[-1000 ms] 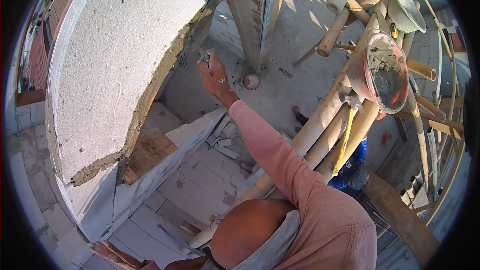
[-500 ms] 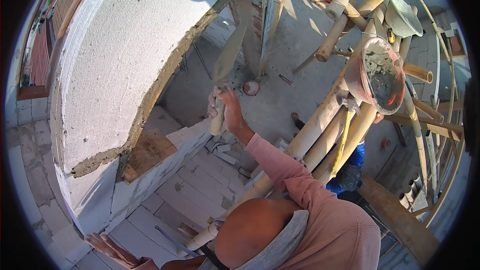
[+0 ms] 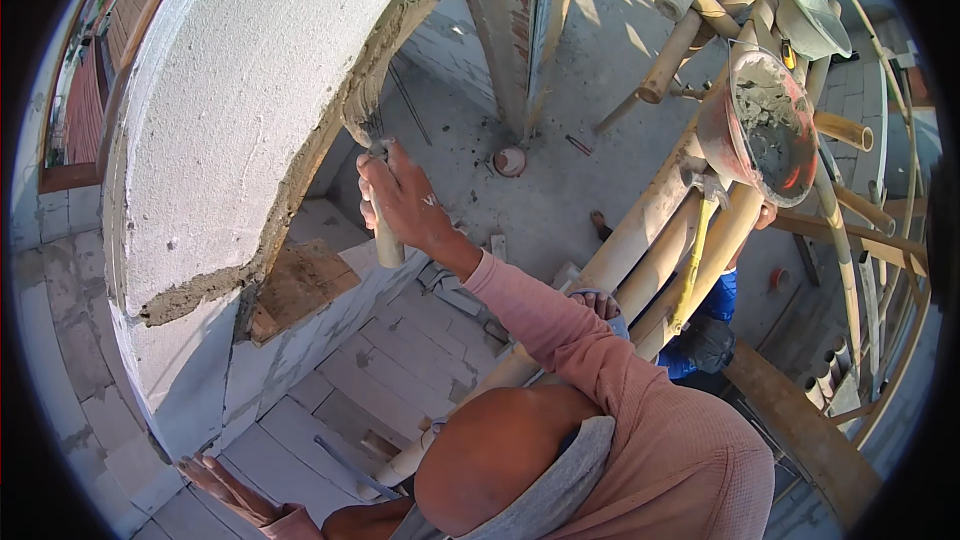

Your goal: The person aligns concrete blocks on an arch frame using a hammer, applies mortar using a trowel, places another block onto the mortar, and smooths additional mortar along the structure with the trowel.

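My right hand (image 3: 408, 198) is wrapped round the handle of a trowel (image 3: 389, 248), arm stretched out in front. The mortar-smeared blade lies against the raw, mortar-covered edge (image 3: 375, 75) of a white curved wall panel (image 3: 245, 90). How much of the blade touches that edge is hard to tell. At the lower left, my left hand (image 3: 228, 492) holds nothing; its fingers are stretched out beside the foot of the white block wall (image 3: 180, 380). A band of rough grey mortar (image 3: 195, 298) runs along the panel's lower edge.
Bamboo poles (image 3: 640, 240) cross at right, carrying a mortar bucket (image 3: 765, 125), a yellow-handled hammer (image 3: 697, 255) and a pale basin (image 3: 812, 18). Below them is another person in blue (image 3: 715, 310). A small pot (image 3: 509, 161) stands on the floor far down. A wooden board (image 3: 305, 285) lies on the block ledge.
My right hand has moved left and turned the trowel, bringing its blade from open air onto the panel's edge. The left hand stays almost in place.
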Available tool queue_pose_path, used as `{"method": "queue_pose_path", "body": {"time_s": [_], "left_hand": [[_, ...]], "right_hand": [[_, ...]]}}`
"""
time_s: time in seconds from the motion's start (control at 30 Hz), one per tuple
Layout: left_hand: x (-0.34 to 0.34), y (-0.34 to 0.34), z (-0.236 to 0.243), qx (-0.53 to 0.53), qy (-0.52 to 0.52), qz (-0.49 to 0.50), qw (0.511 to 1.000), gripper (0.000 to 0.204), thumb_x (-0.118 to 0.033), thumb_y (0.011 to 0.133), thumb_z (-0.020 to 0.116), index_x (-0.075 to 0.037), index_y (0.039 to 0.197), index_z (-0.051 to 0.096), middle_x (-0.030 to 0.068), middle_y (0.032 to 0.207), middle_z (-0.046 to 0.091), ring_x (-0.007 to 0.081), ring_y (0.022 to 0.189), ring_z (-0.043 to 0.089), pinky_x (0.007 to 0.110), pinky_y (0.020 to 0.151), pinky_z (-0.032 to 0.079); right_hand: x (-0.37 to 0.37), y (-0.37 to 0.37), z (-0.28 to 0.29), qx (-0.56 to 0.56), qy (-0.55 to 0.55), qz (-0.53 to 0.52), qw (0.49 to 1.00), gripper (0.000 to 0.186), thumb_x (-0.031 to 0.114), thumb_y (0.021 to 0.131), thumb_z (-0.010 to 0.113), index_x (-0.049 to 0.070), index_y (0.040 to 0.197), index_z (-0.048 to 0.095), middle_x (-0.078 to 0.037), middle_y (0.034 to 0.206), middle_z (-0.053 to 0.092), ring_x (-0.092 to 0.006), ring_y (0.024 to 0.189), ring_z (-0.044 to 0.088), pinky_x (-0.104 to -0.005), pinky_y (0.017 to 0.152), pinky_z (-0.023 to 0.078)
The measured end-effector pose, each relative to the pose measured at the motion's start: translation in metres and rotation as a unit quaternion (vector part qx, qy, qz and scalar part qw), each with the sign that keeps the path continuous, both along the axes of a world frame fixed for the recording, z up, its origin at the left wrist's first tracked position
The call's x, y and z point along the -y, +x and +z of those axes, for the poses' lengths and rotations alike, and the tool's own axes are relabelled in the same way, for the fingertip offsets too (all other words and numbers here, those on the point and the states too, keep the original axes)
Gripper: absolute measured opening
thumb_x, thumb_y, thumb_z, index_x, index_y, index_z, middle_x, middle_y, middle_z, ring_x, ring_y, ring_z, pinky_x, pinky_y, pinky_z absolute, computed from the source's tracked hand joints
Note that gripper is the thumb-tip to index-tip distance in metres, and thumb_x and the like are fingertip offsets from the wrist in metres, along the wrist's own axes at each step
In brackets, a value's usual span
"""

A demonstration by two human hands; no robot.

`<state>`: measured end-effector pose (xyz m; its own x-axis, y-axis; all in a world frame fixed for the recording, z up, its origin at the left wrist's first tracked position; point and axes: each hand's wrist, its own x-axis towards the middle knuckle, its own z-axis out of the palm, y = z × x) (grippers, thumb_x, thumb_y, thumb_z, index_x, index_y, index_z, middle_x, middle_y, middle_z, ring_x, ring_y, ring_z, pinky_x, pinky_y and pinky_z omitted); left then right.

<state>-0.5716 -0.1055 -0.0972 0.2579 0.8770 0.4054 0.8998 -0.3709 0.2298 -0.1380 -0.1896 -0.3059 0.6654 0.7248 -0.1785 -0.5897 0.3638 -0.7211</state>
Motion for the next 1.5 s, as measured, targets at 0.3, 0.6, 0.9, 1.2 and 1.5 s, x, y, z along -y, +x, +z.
{"method": "queue_pose_path", "body": {"time_s": [0.3, 0.6, 0.9, 1.2, 1.5], "left_hand": [[-0.011, -0.029, 0.002, -0.031, -0.015, -0.073, 0.997, 0.066, -0.043, 0.106, 0.04, -0.008, 0.158, 0.022, 0.0162, 0.165, 0.017, 0.0303, 0.153, 0.017, 0.046, 0.123, 0.019], [0.011, 0.028, 0.014, 0.151, -0.087, -0.009, 0.985, 0.072, -0.043, 0.106, 0.043, -0.003, 0.159, 0.015, 0.0182, 0.163, 0.018, 0.0333, 0.148, 0.029, 0.047, 0.12, 0.025], [0.003, 0.033, 0.003, 0.146, -0.126, -0.039, 0.98, 0.073, -0.046, 0.105, 0.043, -0.005, 0.159, 0.015, 0.0171, 0.163, 0.019, 0.0359, 0.148, 0.028, 0.048, 0.12, 0.025], [0.013, 0.059, 0.01, 0.186, -0.161, -0.046, 0.968, 0.08, -0.043, 0.104, 0.047, -0.002, 0.159, 0.007, 0.0177, 0.164, 0.017, 0.0319, 0.151, 0.021, 0.044, 0.122, 0.018], [0.017, 0.055, 0.016, 0.161, -0.161, -0.059, 0.972, 0.081, -0.045, 0.101, 0.051, -0.003, 0.159, 0.014, 0.0197, 0.163, 0.02, 0.0366, 0.15, 0.024, 0.049, 0.121, 0.02]], "right_hand": [[-0.005, -0.078, -0.004, 0.279, -0.094, 0.094, 0.951, 0.04, 0.029, 0.105, 0.05, -0.004, 0.123, 0.038, -0.01, 0.081, 0.057, -0.0173, 0.06, 0.054, -0.0341, 0.061, 0.048], [0.011, 0.002, -0.013, -0.052, 0.066, -0.058, 0.995, 0.02, 0.026, 0.099, 0.05, 0.006, 0.102, 0.046, -0.002, 0.076, 0.048, -0.0121, 0.056, 0.048, -0.0299, 0.054, 0.043], [-0.015, -0.094, -0.068, 0.644, -0.263, 0.091, 0.712, 0.058, 0.029, 0.103, 0.048, -0.014, 0.14, 0.036, -0.032, 0.11, 0.061, -0.032, 0.092, 0.067, -0.04, 0.078, 0.055], [0.03, -0.132, -0.053, 0.33, -0.147, 0.285, 0.888, 0.051, 0.034, 0.103, 0.051, -0.012, 0.125, 0.046, -0.039, 0.121, 0.055, -0.05, 0.111, 0.059, -0.0531, 0.092, 0.048], [0.04, -0.1, -0.041, 0.67, -0.084, 0.153, 0.722, 0.037, 0.027, 0.095, 0.064, -0.001, 0.119, 0.059, -0.016, 0.097, 0.063, -0.0326, 0.087, 0.065, -0.0406, 0.075, 0.054]]}}
